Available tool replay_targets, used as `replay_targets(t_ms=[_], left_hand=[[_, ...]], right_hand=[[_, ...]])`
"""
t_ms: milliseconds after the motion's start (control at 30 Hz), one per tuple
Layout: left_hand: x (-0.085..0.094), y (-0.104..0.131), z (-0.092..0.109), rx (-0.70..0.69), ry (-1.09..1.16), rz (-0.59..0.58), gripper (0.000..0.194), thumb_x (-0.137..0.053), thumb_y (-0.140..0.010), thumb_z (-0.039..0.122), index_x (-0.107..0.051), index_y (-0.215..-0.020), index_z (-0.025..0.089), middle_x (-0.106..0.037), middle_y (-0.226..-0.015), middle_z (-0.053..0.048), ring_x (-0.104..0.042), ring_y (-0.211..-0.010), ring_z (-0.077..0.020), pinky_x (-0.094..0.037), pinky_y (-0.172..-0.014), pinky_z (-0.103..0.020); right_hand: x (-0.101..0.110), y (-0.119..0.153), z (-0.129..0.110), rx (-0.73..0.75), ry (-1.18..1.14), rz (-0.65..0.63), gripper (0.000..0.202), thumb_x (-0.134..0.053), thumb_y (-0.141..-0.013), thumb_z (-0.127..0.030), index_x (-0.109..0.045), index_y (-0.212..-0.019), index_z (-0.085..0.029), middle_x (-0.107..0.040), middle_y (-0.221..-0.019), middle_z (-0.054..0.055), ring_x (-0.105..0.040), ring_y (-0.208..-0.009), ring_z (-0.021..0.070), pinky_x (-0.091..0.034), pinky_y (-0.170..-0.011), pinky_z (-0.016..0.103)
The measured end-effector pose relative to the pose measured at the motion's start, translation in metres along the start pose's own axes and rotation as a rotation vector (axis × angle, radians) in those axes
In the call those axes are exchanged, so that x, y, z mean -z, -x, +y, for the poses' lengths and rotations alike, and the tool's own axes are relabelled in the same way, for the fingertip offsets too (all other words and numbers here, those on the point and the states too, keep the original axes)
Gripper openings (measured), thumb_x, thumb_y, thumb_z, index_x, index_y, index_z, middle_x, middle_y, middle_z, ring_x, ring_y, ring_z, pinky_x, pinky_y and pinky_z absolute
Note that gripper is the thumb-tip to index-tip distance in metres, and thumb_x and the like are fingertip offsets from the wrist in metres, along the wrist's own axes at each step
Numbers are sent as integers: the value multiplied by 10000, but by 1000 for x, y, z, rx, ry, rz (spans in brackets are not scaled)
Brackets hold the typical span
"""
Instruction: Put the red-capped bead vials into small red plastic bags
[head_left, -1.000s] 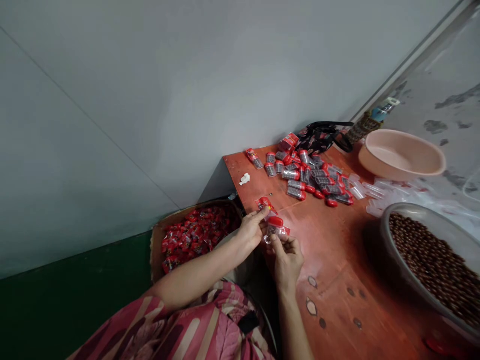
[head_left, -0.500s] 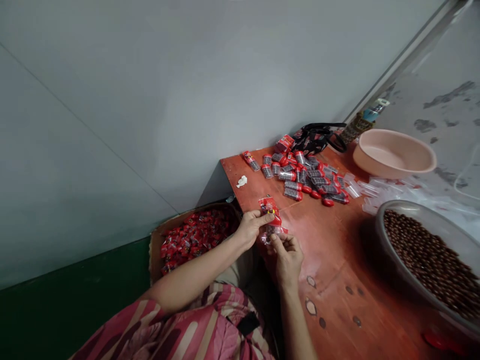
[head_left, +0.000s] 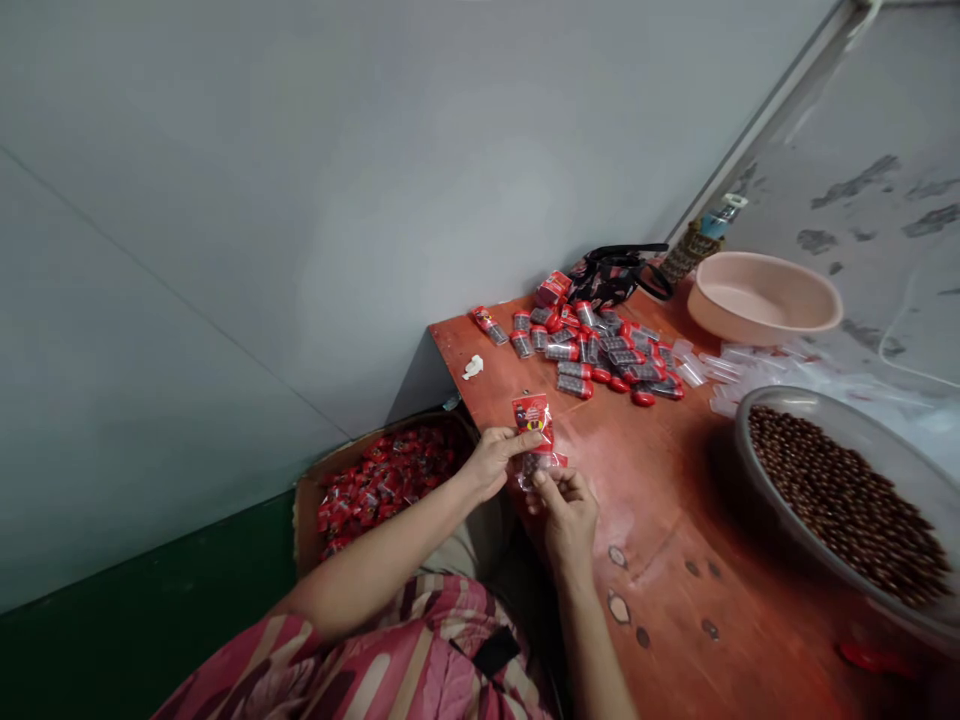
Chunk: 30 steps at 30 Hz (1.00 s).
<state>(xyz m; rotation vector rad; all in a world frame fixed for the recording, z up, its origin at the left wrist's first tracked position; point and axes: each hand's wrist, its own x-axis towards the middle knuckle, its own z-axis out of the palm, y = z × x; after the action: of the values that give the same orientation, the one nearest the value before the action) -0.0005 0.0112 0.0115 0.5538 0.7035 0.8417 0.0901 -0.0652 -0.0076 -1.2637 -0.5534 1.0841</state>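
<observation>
Over the near left edge of the red table (head_left: 645,510), both hands hold one red printed plastic packet (head_left: 533,412) with a clear lower part and dark contents. My left hand (head_left: 495,458) pinches its left side, thumb on the printed front. My right hand (head_left: 568,505) grips the clear lower end between thumb and fingers; some of its fingertips are hidden. Beyond the hands lies a pile of small clear tubes (head_left: 626,355) with red caps and dark balls inside. A similar red packet (head_left: 489,325) rests at the table's far left corner.
Left of the table, a cardboard box (head_left: 304,530) holds many red packets. A grey basin (head_left: 742,430) of brown balls stands at the right, with empty clear tubes (head_left: 724,368) behind it. Farther back are a pink basin (head_left: 765,320), a dark bag (head_left: 607,280) and a bottle (head_left: 697,245).
The view has turned slightly right, so the table things sit farther left. Both hands keep hold of the packet, whose printed front now faces the camera more fully.
</observation>
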Motion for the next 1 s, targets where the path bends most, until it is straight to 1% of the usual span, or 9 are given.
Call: replay_targets(t_ms=[100, 300, 400, 500, 600, 700, 800, 867, 1000], left_hand=[[0, 0, 1, -22, -47, -46, 304, -762, -562, 328, -667, -682, 65, -621, -585, -50, -528, -484, -105, -388, -520, -239], [1, 2, -3, -97, -201, 0, 303, -752, -567, 358, -659, -630, 77, -600, -556, -27, -502, -487, -94, -361, -513, -225], [0, 5, -3, -137, -293, 34, 306, -748, -569, 368, -655, -611, 79, -579, -528, -11, -475, -471, -83, -335, -492, -213], [-3, 6, -2, -99, -257, 40, 305, -743, -576, 367, -650, -629, 81, -588, -549, -22, -488, -474, -91, -349, -489, -218], [-7, 6, -2, -40, -168, 29, 304, -758, -557, 350, -659, -676, 89, -610, -580, -33, -520, -495, -106, -385, -514, -230], [-7, 7, -4, -59, -209, 36, 296, -763, -551, 341, -660, -662, 86, -619, -586, -38, -529, -504, -105, -391, -522, -225], [-5, 11, -7, -83, -296, 43, 302, -743, -583, 360, -654, -632, 75, -611, -565, -40, -523, -491, -104, -379, -504, -221], [-3, 14, -8, -48, -280, 26, 314, -728, -603, 378, -645, -623, 76, -604, -558, -37, -521, -480, -106, -382, -500, -227], [0, 16, -11, 4, -71, -17, 309, -716, -626, 380, -645, -680, 83, -628, -639, -55, -562, -558, -118, -432, -575, -246]], right_hand=[[1, -1, 0, -53, -90, -66, 244, -705, -656, -312, -512, -729, -182, -542, -492, -67, -451, -348, 72, -350, -352, 180], [1, 3, -6, 84, 68, 113, 260, -727, -630, -316, -574, -771, -160, -613, -639, -20, -540, -489, 100, -427, -445, 208], [2, 3, -7, 40, 49, 75, 249, -707, -653, -338, -562, -752, -162, -584, -560, -39, -486, -411, 82, -383, -390, 193], [3, 2, -6, -1, 32, 24, 243, -684, -679, -351, -546, -753, -166, -558, -515, -52, -439, -366, 72, -351, -362, 188], [4, 4, -6, 111, 159, 71, 233, -696, -670, -331, -571, -763, -159, -577, -567, -34, -494, -447, 89, -399, -424, 202], [4, 5, -6, 200, 225, 112, 224, -710, -656, -318, -591, -759, -158, -607, -633, -15, -530, -514, 99, -424, -473, 208], [5, 5, -4, 71, 85, 68, 230, -689, -680, -344, -574, -752, -159, -586, -555, -31, -482, -413, 83, -382, -399, 199], [6, 4, -1, -3, 6, 56, 244, -684, -680, -363, -561, -732, -159, -559, -504, -47, -444, -364, 74, -350, -368, 193], [9, 5, 2, 27, 54, 74, 252, -702, -658, -357, -581, -749, -154, -554, -512, -52, -461, -397, 80, -360, -395, 196]])
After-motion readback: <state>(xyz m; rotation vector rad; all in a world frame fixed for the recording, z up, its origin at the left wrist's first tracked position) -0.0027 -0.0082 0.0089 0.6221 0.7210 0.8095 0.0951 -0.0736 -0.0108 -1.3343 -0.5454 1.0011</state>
